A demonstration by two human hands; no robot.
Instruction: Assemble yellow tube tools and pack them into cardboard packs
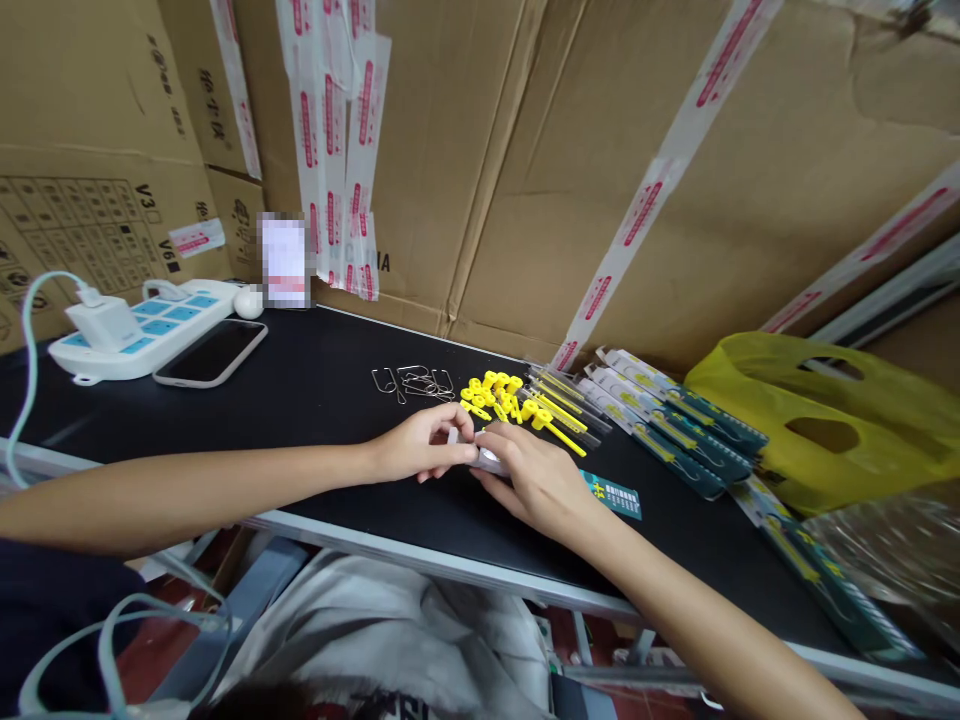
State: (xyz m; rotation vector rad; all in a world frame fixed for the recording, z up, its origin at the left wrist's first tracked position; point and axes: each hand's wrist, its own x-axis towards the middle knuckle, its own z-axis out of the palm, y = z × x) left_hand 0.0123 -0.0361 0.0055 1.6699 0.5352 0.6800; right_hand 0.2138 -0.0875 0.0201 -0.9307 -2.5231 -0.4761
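Both my hands meet at the middle of the black table (315, 400). My left hand (424, 445) pinches the end of a small clear packet (486, 462), and my right hand (536, 480) is closed around the same packet from the right. A green printed card (616, 496) sticks out from under my right hand. Just beyond my fingers lies a heap of several yellow plastic pieces (499, 395) and a small pile of bent wire clips (416, 384).
Finished clear packets with green cards (675, 430) lie fanned out at the right, beside a yellow plastic bag (832, 420). At the left are a phone (211, 352), a power strip with a charger (135, 325) and its cable. Taped cardboard boxes (600, 170) wall the back.
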